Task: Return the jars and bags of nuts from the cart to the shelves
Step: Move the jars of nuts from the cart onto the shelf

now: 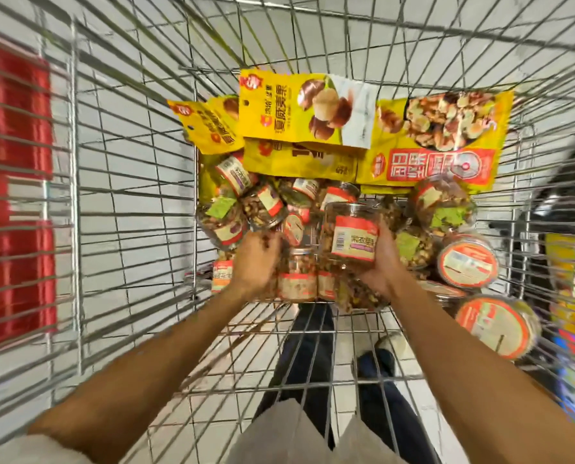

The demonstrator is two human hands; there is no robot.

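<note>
**One jar in the right hand, the pile just beyond**

The jar (353, 241) is clear plastic, full of mixed nuts, and lies in the grip of the right hand (381, 262). The fingers curl round its right side and the palm is under its base. Its long axis runs away from the person, with the lid end towards the far wall of the cart (129, 162), so lifting it out probably calls for a straight pull up and back. Its label has a red band, a barcode at the left edge and dark Chinese characters too blurred to read.

Just left of this jar, a small jar (298, 279) stands upright. Left of that is the left hand (254, 262), fingers curled down among the jars and blurred, so it cannot be told whether it holds one. It is the nearer hand to those left-side jars.

Beyond the jar, a yellow bag (279, 115) reads "夏威夷果" and pictures round brown nuts. To the right of that, a wide bag (446, 142) carries a red panel with large characters that are not legible. Right of the jar lie round tubs (466, 264) with orange-rimmed lids facing up.
</note>
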